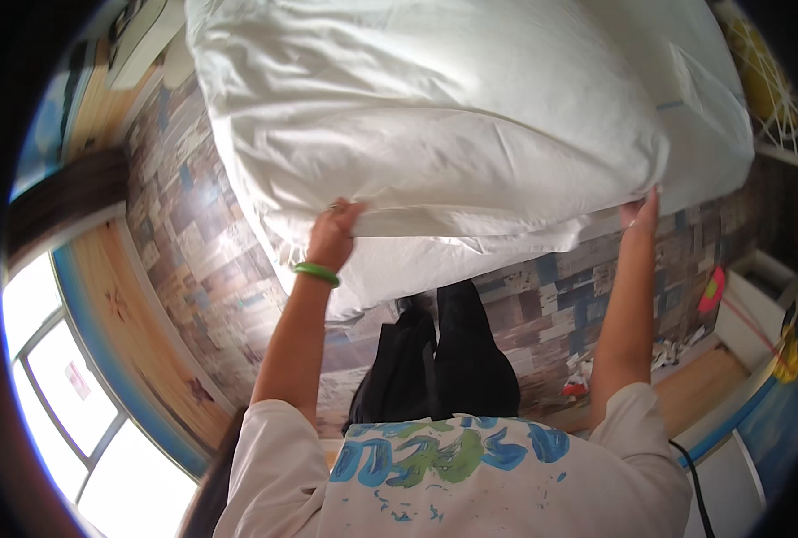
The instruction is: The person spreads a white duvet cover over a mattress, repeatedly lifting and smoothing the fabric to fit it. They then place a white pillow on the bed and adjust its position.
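Observation:
A white duvet or duvet cover (399, 161) is spread over a bed, its near edge lifted towards me. My left hand (335, 232), with a green bangle at the wrist, grips that edge at the left. Near the right corner, my right hand (641, 210) holds the same edge; its fingertips are partly hidden by the fabric. Between my hands the hem sags in folds. Below it a white sheet (399, 269) hangs over the bed's near side. More white bedding (705, 148) shows beyond the right corner.
Patchwork-patterned flooring (197, 249) surrounds the bed. At the right stand an open white box (755, 302) and a pink dustpan-like object (711, 290), with scraps (577, 376) on the floor. A window (76, 390) is at lower left; a yellow item under white cords (762, 74) is at upper right.

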`<state>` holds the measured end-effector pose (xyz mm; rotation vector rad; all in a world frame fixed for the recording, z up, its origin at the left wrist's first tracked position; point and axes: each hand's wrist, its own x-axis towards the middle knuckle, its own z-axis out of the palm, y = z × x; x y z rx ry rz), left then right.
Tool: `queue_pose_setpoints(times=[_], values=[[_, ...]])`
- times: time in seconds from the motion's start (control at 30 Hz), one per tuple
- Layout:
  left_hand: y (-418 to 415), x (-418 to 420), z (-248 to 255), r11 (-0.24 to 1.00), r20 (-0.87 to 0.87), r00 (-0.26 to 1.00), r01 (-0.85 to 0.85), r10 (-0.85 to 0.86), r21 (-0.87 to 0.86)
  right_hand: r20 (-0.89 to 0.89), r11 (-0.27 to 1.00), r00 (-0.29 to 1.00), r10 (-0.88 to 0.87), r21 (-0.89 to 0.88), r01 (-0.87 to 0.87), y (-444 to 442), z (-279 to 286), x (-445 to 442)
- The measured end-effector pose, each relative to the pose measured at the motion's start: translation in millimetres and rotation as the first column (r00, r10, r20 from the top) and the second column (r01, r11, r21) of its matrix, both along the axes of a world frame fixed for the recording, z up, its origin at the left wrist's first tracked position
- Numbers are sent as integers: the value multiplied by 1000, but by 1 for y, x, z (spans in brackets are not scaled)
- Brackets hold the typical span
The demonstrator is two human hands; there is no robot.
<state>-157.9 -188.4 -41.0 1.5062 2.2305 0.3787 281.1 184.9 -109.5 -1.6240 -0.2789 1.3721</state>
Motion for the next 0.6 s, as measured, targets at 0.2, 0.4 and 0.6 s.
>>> queue_pose_setpoints(times=[0.2,0.4,0.6], values=[[-26,44,5,976,0,987,-159,161,148,879,180,56,474,-34,-983,-231,47,-160],[-43,37,31,951,-107,970,-184,216,250,792,-335,-133,597,95,-937,-306,38,-311],[-121,-44,-12,621,60,663,-726,746,296,763,-405,-491,419,-327,-854,-265,93,-354]])
